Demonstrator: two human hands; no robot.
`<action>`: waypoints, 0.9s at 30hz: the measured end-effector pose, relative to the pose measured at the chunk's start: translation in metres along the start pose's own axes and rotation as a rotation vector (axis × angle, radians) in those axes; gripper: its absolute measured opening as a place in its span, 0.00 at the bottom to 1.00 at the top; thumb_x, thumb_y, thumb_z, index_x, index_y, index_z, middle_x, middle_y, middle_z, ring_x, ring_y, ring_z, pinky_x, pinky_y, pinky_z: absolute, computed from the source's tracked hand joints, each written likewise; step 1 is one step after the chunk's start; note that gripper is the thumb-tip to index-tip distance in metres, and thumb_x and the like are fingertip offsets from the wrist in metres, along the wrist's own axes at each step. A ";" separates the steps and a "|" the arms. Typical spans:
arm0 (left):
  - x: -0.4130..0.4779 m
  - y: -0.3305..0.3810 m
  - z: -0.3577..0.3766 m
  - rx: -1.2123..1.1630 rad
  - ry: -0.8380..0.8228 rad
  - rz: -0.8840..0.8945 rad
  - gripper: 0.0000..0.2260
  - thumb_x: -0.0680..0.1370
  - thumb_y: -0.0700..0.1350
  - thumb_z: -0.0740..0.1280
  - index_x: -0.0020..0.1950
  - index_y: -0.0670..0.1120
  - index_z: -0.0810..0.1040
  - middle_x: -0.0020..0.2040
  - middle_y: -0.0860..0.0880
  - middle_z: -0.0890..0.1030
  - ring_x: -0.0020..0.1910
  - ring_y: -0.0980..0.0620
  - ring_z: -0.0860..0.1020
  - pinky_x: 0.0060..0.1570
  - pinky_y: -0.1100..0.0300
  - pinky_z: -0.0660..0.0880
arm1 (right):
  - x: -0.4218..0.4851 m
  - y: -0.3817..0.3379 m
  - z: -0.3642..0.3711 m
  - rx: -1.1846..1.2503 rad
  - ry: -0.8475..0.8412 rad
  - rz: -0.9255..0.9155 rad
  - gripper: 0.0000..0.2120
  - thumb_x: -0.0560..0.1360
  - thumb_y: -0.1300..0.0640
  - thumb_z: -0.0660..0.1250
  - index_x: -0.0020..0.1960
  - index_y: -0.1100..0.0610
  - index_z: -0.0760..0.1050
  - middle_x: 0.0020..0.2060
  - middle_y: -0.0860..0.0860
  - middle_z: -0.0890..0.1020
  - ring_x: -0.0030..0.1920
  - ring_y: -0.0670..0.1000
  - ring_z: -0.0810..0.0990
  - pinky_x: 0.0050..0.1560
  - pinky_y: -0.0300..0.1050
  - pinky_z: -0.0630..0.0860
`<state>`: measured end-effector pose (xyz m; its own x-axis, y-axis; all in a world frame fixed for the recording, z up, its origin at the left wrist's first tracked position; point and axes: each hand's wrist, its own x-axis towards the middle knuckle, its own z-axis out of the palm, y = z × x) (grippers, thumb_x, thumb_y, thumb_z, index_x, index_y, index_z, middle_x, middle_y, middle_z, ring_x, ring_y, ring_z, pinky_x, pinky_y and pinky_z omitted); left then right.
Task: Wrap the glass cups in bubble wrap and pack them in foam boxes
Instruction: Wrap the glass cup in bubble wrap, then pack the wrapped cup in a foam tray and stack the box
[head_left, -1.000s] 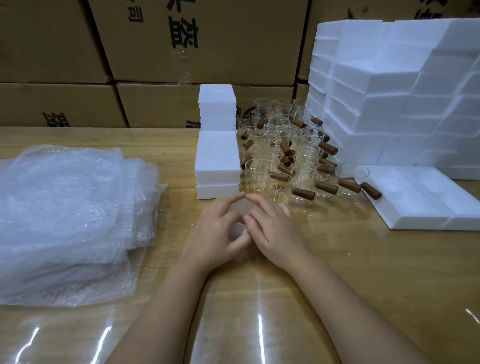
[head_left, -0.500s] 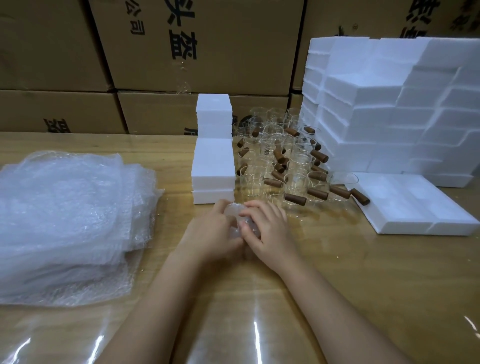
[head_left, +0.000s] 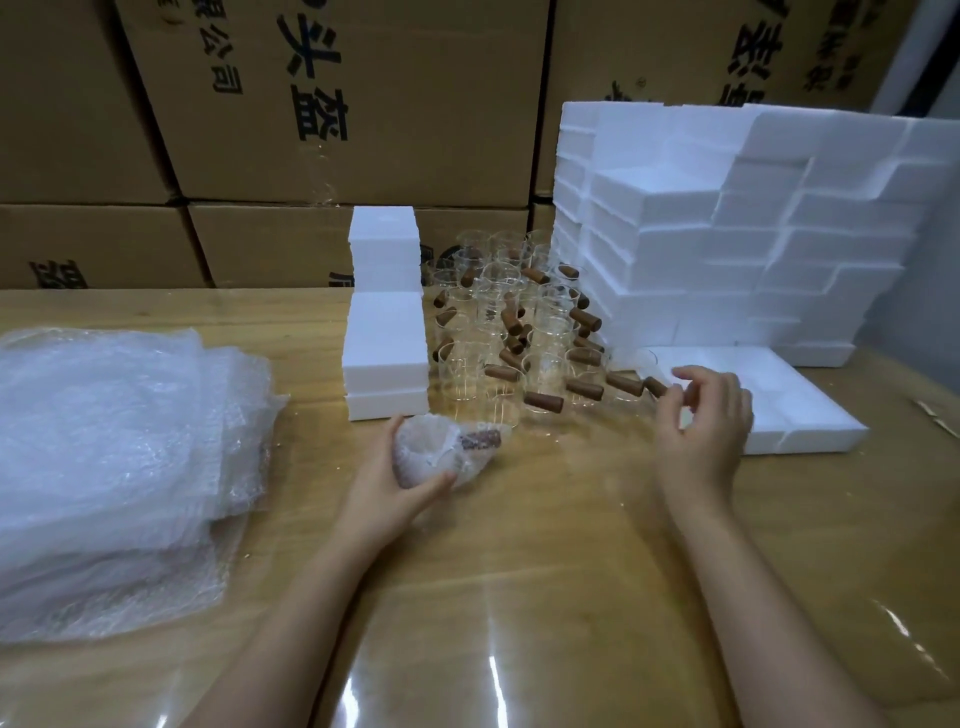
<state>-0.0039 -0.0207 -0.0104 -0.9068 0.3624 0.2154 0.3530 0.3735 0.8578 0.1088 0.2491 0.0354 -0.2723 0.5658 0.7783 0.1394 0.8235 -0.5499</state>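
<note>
At centre frame, your left hand (head_left: 387, 488) alone now clamps the wrapped cup (head_left: 447, 452). Your right hand (head_left: 701, 415) has swung right, fingers loosely curled and empty, toward the foam box (head_left: 810, 415). Packing's next, I'd say.

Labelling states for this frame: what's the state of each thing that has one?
left hand: grips wrapped cup.
wrapped cup: covered in bubble wrap, held.
right hand: loosely curled, holds nothing.
glass cups: unwrapped, upright on table.
bubble wrap stack: flat, untouched.
foam boxes: stacked at right.
</note>
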 end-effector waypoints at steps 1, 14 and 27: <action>0.001 0.000 0.002 0.004 0.022 -0.006 0.35 0.67 0.52 0.78 0.71 0.52 0.66 0.63 0.56 0.73 0.61 0.57 0.72 0.60 0.60 0.69 | 0.003 0.016 -0.008 -0.055 -0.042 0.105 0.09 0.75 0.63 0.62 0.53 0.61 0.75 0.41 0.58 0.77 0.46 0.61 0.74 0.50 0.53 0.68; 0.000 -0.001 -0.001 -0.121 0.094 -0.061 0.26 0.66 0.49 0.79 0.58 0.59 0.72 0.53 0.60 0.79 0.53 0.61 0.78 0.48 0.66 0.72 | 0.001 0.075 -0.016 -0.370 -0.447 0.421 0.15 0.78 0.50 0.61 0.62 0.54 0.69 0.46 0.49 0.81 0.48 0.57 0.78 0.52 0.53 0.73; -0.002 0.012 -0.020 -0.633 0.158 -0.214 0.28 0.61 0.49 0.79 0.59 0.52 0.75 0.52 0.52 0.83 0.47 0.57 0.83 0.40 0.68 0.76 | -0.006 0.047 -0.016 0.159 -0.222 0.407 0.08 0.77 0.51 0.65 0.55 0.49 0.70 0.39 0.46 0.76 0.40 0.48 0.74 0.40 0.43 0.66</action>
<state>-0.0019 -0.0339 0.0089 -0.9813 0.1893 0.0354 0.0037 -0.1655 0.9862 0.1319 0.2853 0.0099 -0.4245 0.8039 0.4166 0.1344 0.5109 -0.8491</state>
